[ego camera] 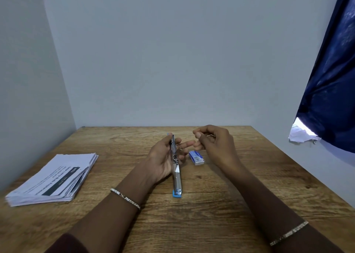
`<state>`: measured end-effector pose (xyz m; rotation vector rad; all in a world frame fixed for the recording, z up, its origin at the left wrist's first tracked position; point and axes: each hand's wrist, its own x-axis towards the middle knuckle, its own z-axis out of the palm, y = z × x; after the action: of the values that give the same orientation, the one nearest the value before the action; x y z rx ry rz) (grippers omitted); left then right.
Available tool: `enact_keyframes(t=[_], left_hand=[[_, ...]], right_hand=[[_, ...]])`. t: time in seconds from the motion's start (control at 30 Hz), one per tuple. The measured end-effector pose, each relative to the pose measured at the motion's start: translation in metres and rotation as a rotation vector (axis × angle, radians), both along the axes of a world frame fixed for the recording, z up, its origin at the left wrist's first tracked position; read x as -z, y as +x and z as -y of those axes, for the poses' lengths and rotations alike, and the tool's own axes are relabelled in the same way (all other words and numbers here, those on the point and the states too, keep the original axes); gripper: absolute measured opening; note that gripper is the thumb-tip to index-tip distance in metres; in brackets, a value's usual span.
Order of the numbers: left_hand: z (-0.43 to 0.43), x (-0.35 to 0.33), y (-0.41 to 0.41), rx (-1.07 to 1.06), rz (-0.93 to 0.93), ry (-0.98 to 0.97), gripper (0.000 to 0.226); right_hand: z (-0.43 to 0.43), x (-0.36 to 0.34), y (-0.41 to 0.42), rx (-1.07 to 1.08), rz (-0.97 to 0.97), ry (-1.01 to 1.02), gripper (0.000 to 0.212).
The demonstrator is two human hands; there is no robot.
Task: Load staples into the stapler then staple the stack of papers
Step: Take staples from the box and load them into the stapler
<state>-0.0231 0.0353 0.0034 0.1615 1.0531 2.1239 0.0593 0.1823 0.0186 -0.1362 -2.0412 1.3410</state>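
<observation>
The stapler (pixel 177 177) is swung open flat, silver with a blue end, lying lengthwise at the middle of the wooden table (pixel 211 214). My left hand (pixel 163 160) grips its far half, thumb on the left side and fingers on the right. My right hand (pixel 213 143) hovers just right of it with fingertips pinched together; whether a staple strip is between them I cannot tell. A small blue and white staple box (pixel 196 157) lies on the table between my hands. The stack of papers (pixel 53 179) rests at the table's left side.
Grey walls close off the table at the back and left. A dark blue curtain (pixel 330 83) hangs at the upper right, with crumpled white paper (pixel 301 133) beneath its lower edge. Bracelets are on both wrists.
</observation>
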Motion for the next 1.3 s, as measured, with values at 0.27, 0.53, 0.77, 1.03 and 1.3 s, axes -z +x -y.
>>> enact_keyframes(t=[0.27, 0.53, 0.77, 1.03, 1.3], left_hand=[[0.0, -0.002, 0.007, 0.047, 0.08, 0.068, 0.04], [-0.004, -0.003, 0.013, 0.059, 0.013, 0.05, 0.052], [-0.005, -0.006, 0.018, 0.032, -0.019, 0.037, 0.051], [-0.006, -0.002, 0.015, 0.033, -0.025, 0.068, 0.038], [-0.007, 0.001, 0.012, 0.046, -0.071, 0.061, 0.031]], right_hand=[[-0.003, 0.002, -0.002, -0.227, -0.045, -0.29, 0.015], [0.003, 0.003, -0.002, -0.283, -0.032, -0.248, 0.015], [0.005, 0.001, 0.001, -0.3, 0.024, -0.187, 0.017], [0.004, 0.002, 0.0, -0.303, 0.034, -0.141, 0.018], [0.001, 0.004, -0.001, -0.344, 0.102, -0.194, 0.018]])
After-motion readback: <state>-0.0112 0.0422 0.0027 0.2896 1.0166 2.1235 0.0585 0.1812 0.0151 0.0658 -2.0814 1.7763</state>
